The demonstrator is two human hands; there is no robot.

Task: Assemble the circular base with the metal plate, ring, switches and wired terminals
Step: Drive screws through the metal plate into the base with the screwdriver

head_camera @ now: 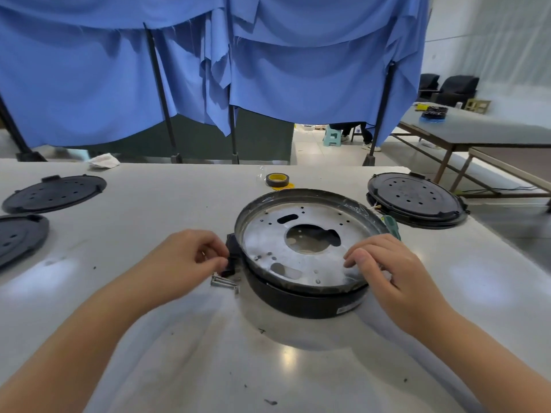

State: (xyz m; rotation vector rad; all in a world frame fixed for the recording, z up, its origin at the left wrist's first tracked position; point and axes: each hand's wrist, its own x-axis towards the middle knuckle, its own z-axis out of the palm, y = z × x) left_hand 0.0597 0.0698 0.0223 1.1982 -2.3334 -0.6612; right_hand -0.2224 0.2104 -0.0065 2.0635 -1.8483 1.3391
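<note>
The right hand (384,260) should press its flat fingers on the tilted metal plate (301,242) atop the black base (298,302), while the left hand (190,257) pinches the black switch (231,257) beside it.

Two bare forearms, entering from the lower corners. No sleeves in sight, no gloves. Left hand (190,257) bare, short trimmed nails just visible at the fingertips. Right hand (384,263) bare too, thumbnail short and plain. Wrists uncovered on both sides, free of any marking.
</note>
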